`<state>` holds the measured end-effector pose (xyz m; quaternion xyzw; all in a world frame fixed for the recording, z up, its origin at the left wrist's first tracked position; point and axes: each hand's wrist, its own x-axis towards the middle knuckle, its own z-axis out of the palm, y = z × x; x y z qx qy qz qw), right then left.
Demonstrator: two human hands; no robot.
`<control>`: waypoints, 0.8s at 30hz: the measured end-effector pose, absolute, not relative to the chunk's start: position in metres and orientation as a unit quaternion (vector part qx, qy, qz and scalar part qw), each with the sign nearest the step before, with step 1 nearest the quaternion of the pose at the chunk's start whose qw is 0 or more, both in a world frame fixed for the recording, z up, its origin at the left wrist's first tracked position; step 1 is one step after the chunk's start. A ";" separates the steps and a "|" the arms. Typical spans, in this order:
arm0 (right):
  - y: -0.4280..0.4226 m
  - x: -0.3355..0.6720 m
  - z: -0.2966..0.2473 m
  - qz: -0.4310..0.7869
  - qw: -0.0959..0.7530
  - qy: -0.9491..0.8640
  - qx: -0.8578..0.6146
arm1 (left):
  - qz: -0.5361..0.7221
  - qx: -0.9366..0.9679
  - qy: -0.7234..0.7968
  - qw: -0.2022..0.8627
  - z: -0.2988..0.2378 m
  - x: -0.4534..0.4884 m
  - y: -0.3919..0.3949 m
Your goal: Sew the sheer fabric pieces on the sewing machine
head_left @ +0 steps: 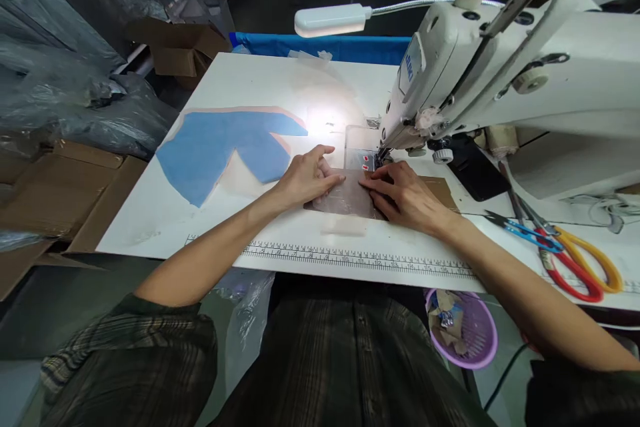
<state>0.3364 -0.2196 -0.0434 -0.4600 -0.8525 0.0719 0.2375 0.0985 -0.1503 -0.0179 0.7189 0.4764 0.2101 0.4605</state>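
Note:
A thin, see-through greyish sheet [350, 192] lies over a darker layer at the sewing machine's [425, 73] needle area. My left hand [311, 179] holds its left side, the thumb on top and some fingers seen faintly through it; the index finger points out. My right hand [403, 195] is at the sheet's right edge, fingertips bent and pressed together on it, just in front of the presser foot [383, 156]. A brown flat piece [441, 192] shows behind my right hand. What lies under the right fingers is hidden.
Blue cut pieces [215, 143] lie at the table's left. A lamp [333, 20] lights the middle. To the right are a black phone [477, 167], blue snips [533, 233] and red-and-yellow-handled scissors [575, 263]. A purple basket [483, 330] with scraps stands below.

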 end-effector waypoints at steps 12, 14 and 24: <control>-0.212 0.342 -0.063 0.081 0.303 -0.827 -0.466 | 0.255 0.765 0.510 0.299 -0.027 0.087 -0.135; -0.214 0.340 -0.064 0.078 0.304 -0.824 -0.472 | 0.276 0.827 0.474 0.127 -0.027 0.085 -0.135; -0.213 0.339 -0.068 0.071 0.322 -0.815 -0.477 | 0.083 0.941 0.073 0.321 -0.008 0.073 -0.165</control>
